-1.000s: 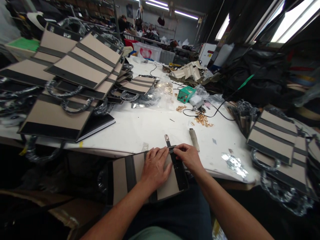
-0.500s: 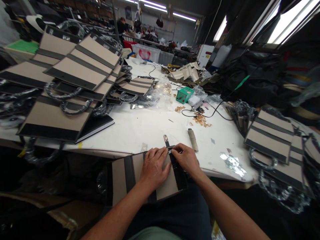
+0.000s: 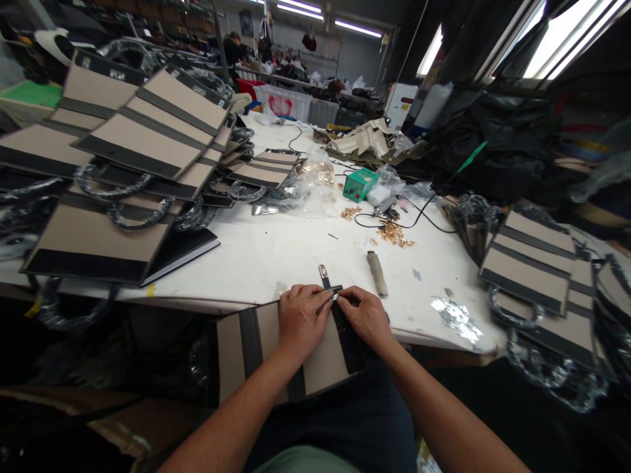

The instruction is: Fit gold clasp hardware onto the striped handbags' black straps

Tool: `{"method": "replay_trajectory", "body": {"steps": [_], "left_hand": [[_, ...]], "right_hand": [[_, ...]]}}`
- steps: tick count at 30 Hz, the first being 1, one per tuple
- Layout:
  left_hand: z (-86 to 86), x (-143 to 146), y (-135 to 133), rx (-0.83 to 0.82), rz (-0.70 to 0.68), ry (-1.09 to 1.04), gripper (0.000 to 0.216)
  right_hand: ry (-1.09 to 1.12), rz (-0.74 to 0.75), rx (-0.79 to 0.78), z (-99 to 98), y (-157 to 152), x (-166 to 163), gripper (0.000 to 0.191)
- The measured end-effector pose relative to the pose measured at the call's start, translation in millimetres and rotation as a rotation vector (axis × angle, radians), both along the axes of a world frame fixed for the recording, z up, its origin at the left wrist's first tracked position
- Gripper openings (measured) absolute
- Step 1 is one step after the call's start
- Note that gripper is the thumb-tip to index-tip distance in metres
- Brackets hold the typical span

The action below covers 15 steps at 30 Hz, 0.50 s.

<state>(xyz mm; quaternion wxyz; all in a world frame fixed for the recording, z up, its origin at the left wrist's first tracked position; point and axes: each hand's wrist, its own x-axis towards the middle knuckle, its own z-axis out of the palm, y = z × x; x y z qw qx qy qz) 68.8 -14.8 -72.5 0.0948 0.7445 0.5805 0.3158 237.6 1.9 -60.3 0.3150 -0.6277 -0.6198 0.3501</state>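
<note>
A flat beige handbag (image 3: 323, 358) with dark bands rests on my lap against the table edge. A dark strap tab with a metal end (image 3: 323, 272) sticks out past its top toward the table. My left hand (image 3: 303, 318) lies across the bag, its fingers bent and drawn together near the dark top band. At that band my right hand (image 3: 362, 315) pinches a small shiny piece (image 3: 334, 297), too small to identify. The fingertips of both hands nearly meet there. Plastic wrap covers a handle (image 3: 198, 361) at the bag's left end.
On the white table (image 3: 296, 256) lie a wrapped grey-brown rod (image 3: 377, 274), gold-coloured metal bits (image 3: 394, 233), a green box (image 3: 360, 184) with a cable, and silvery scraps (image 3: 456, 318). Similar bags are stacked at left (image 3: 103, 230) and right (image 3: 530, 256). A person (image 3: 231, 49) is in the background.
My left hand's fingers have bent and drawn in toward the small piece, from lying flatter on the bag. My right hand stays pinched at the band. The view has shifted slightly.
</note>
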Motion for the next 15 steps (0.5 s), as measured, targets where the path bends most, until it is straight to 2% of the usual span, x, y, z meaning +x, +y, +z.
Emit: {"method": "replay_trajectory", "body": {"steps": [6,15], "left_hand": [[3.1,3.6,2.6,0.000,-0.013,-0.011,0.020],[-0.1,4.5,3.2,-0.007,-0.002,0.002,0.020]], "right_hand": [[-0.017,0.014,0.017,3.5,-0.2,1.3,0.017],[-0.006,0.018,0.093,-5.0,-1.1,2.4,0.018]]}}
